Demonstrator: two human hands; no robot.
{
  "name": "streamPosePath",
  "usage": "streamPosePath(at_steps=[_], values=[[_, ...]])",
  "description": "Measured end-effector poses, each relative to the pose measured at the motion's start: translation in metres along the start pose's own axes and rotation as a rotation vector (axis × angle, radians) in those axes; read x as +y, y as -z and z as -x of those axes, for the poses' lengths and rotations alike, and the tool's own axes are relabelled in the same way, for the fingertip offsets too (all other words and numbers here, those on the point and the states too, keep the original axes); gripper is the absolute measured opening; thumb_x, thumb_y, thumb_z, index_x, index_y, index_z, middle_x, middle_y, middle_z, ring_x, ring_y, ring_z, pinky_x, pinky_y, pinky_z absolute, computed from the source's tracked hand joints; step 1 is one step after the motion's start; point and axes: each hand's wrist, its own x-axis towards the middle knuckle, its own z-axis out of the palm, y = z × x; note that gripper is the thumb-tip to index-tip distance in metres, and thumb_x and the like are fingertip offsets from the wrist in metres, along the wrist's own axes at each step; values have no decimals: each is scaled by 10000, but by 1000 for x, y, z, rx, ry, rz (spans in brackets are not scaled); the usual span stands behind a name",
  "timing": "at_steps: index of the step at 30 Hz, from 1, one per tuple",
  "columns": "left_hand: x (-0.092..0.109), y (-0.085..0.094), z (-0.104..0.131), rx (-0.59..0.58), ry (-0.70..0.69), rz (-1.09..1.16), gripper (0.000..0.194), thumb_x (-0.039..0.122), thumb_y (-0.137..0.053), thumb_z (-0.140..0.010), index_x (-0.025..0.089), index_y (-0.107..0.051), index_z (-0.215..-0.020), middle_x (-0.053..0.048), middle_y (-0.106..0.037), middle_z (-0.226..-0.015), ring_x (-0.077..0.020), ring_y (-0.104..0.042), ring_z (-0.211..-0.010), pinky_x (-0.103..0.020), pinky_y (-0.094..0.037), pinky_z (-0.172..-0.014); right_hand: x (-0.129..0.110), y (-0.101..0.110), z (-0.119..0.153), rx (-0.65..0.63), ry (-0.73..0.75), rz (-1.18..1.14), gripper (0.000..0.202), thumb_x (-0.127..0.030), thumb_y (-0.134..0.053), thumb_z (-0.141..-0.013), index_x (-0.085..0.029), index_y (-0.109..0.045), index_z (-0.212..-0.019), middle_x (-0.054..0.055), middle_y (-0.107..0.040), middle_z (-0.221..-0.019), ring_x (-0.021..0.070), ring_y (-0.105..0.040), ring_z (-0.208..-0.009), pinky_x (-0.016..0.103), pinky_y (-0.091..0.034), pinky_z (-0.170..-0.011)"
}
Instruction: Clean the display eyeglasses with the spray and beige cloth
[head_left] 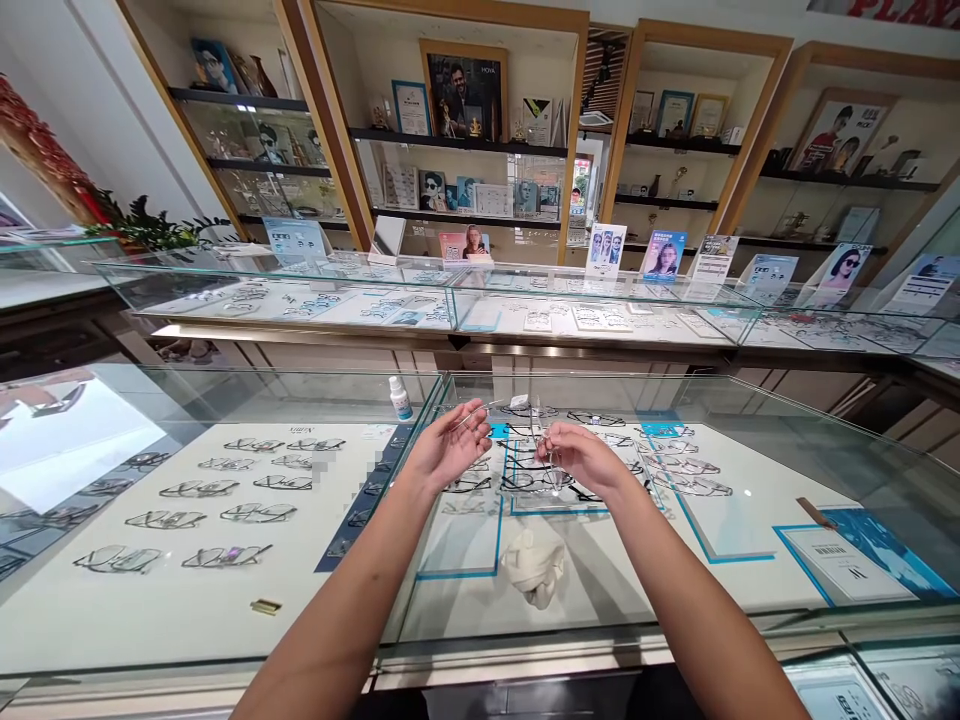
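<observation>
My right hand [576,455] pinched what appeared to be thin, clear spectacles [536,420]; a slender pale rod [486,406] crossed the half-curled fingers of my left hand [454,450], grip not determinable. A slack pinch risked a drop onto the glass-topped display counter [465,622]. There lay a crumpled cream cloth [534,565]; beyond stood wood-framed wall shelves [465,140].

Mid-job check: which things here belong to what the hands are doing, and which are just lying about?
Part of the job:
thin piece in the left hand
clear piece in the right hand
perhaps the cream cloth, nearby but untouched

Likely just lying about:
white bottle
brass-coloured piece
displayed glasses
</observation>
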Motion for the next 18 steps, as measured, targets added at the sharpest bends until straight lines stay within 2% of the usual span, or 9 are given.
streamPosePath(at_steps=[2,5,10,14,18], values=[[-5,2,-4,27,23,-18,287,384,-721,-898,161,-706,-1077,-53,-693,-883,-132,-605,-689,-278,-495,-648,-2,-2,1,28,25,-57,195,-342,-856,-773,-213,-711,-779,36,-759,-874,198,-693,-898,345,-509,-883],[-18,3,-6,26,17,-246,356,446,-732,-893,141,-715,-1075,-18,-646,-758,-92,-512,-543,-241,-418,-556,-2,-3,1,60,38,-94,211,-357,-863,-793,-220,-707,-834,48,-780,-991,204,-708,-988,337,-512,-893],[-42,-11,3,-140,-1,-586,434,482,-784,-868,174,-689,-1159,31,-585,-700,-57,-414,-502,-213,-308,-528,9,-6,-1,51,4,-68,251,-374,-883,-788,-219,-694,-846,56,-790,-1048,200,-720,-998,341,-518,-905],[-46,-20,8,-125,-34,-646,438,511,-789,-858,204,-652,-1138,53,-560,-671,-60,-402,-500,-208,-275,-525,18,-10,-3,43,-7,-59,276,-389,-904,-769,-222,-694,-837,54,-793,-1065,209,-714,-1068,351,-515,-945],[-46,-18,4,-82,-93,-588,387,520,-783,-856,182,-630,-968,58,-538,-640,-55,-391,-498,-200,-260,-515,21,-12,-3,9,-5,-38,277,-402,-890,-788,-226,-687,-856,74,-796,-1153,232,-699,-1168,367,-497,-980]])
